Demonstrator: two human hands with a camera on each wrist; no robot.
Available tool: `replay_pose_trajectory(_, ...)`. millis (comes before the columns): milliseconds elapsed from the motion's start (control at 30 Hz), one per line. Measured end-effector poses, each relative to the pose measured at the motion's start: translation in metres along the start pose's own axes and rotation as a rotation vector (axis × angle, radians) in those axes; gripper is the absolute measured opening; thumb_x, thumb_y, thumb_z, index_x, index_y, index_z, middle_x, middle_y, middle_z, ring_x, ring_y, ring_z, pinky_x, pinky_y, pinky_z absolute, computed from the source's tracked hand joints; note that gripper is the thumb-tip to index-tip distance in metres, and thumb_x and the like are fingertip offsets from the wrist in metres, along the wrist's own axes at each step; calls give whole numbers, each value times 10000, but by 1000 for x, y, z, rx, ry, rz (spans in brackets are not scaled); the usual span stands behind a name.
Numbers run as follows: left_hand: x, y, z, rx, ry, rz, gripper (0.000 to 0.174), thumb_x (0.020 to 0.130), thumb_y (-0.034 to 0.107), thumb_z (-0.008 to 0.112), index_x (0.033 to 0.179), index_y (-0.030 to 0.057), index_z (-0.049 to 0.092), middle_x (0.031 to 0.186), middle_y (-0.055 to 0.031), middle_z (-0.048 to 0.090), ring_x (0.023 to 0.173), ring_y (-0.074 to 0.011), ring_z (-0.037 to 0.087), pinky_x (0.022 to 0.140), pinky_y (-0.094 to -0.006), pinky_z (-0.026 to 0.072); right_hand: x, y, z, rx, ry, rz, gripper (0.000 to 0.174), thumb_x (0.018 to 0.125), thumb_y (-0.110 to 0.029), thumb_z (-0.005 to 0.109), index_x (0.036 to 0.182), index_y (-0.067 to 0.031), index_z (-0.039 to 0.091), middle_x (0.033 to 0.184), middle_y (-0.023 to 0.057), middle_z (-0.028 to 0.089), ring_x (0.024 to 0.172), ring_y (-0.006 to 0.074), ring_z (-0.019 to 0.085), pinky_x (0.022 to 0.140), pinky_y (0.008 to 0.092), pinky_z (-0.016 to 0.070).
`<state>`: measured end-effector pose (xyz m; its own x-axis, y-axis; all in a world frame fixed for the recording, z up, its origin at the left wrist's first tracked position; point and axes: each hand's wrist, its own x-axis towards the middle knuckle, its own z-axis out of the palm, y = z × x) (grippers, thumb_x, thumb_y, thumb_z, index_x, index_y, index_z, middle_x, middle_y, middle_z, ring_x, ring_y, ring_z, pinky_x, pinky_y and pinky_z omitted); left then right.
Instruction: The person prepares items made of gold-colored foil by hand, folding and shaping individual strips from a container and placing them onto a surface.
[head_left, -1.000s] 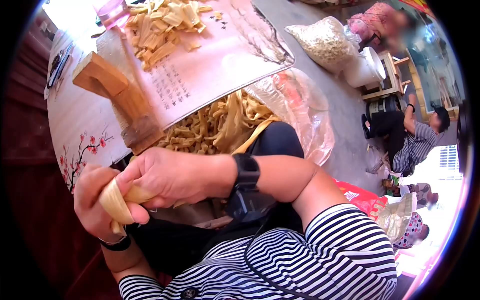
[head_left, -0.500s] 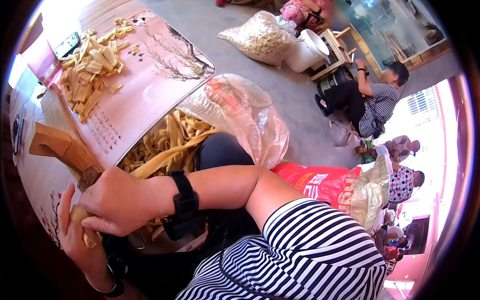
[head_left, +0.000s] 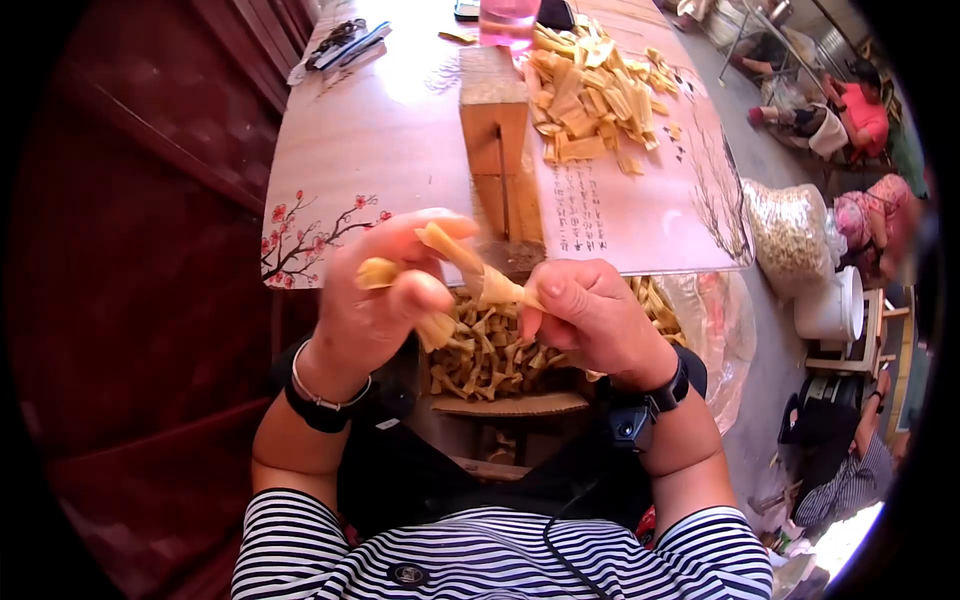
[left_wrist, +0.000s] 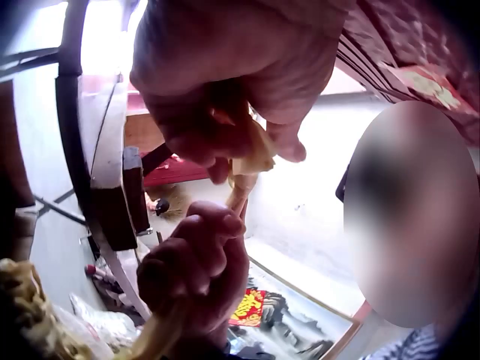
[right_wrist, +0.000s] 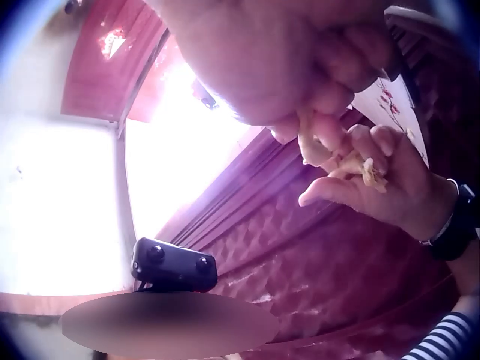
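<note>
Wooden block (head_left: 495, 120) matt; tabletop (head_left: 380, 150) glossy; strip (head_left: 465, 258) perhaps dry, wrinkled.

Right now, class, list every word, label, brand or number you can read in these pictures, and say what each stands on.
No text here can be quoted.
Columns of brush writing printed on the table: too small to read.
Yellow marks on the red bag, left wrist view: blurred, unreadable.

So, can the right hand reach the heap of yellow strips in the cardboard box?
Probably yes: the heap of yellow strips lies beneath the right hand, nothing between. But its fingers are pinching the tan folded strip shared with the left hand.
</note>
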<state>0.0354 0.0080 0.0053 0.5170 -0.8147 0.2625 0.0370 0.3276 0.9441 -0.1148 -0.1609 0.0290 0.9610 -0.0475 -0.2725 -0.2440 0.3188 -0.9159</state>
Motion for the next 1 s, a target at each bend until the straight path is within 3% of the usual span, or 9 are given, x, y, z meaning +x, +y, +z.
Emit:
replay_pose_trajectory(100,2,7,4,-266,-153,-306,211,824,95,721,984,-13,637,916,-42,665,712,-68,572,654,-213,461,6,6,11,38,25,44,391,973,-373,544,795,-49,671,602,-54,484,550,28,399,500,189,302)
replay_pose_trajectory(233,1,8,2,-40,-179,-388,138,816,55,711,917,-1,635,754,-15,638,704,-65,583,624,-200,459,8,11,10,-91,48,51,305,938,-310,621,814,-39,683,669,-54,568,627,20,462,556,180,354)
replay_pose_trajectory(500,3,-9,4,-10,148,-160,78,860,49,649,882,31,577,791,-3,587,700,-57,540,606,-212,437,7,3,-4,-382,465,-295,152,864,-159,715,851,-14,675,692,-24,621,633,30,511,553,208,406)
replay_pose_trajectory(633,25,-20,7,220,253,-201,73,873,57,630,932,32,594,788,-12,575,703,-85,545,628,-213,447,32,14,-21,-844,736,-534,133,837,-145,726,824,-41,644,593,54,580,519,110,544,485,262,413)
replay_pose_trajectory(733,26,-32,11,632,287,6,26,861,44,621,836,40,621,723,-16,586,679,-79,540,613,-237,450,42,17,-25,-1038,824,-490,121,820,-131,730,822,-49,642,600,86,592,516,173,574,494,303,437)
replay_pose_trajectory(833,21,-27,10,622,366,-139,153,832,22,650,976,70,638,811,-63,599,755,-146,582,695,-289,474,45,21,-36,-812,835,-580,134,825,-124,729,801,-39,628,659,71,609,569,148,573,529,286,450)
replay_pose_trajectory(900,1,-38,-13,2071,53,672,71,946,42,533,975,38,599,956,-43,563,923,-157,560,785,-335,465,37,31,-40,-753,780,-714,147,816,-124,743,830,-36,626,713,75,622,600,124,574,559,279,471)
replay_pose_trajectory(967,-3,-36,-26,826,260,-39,119,957,124,526,945,31,600,973,-71,580,871,-145,543,775,-318,458,36,28,-27,-851,711,-992,121,823,-113,714,837,-51,611,707,102,600,597,223,597,545,327,478)
replay_pose_trajectory(1000,-4,-33,-34,538,275,-25,159,966,151,510,920,23,592,960,-74,577,829,-131,528,760,-285,451,36,29,-22,-819,713,-1087,128,784,-107,714,820,-63,600,711,111,592,615,292,601,546,365,481)
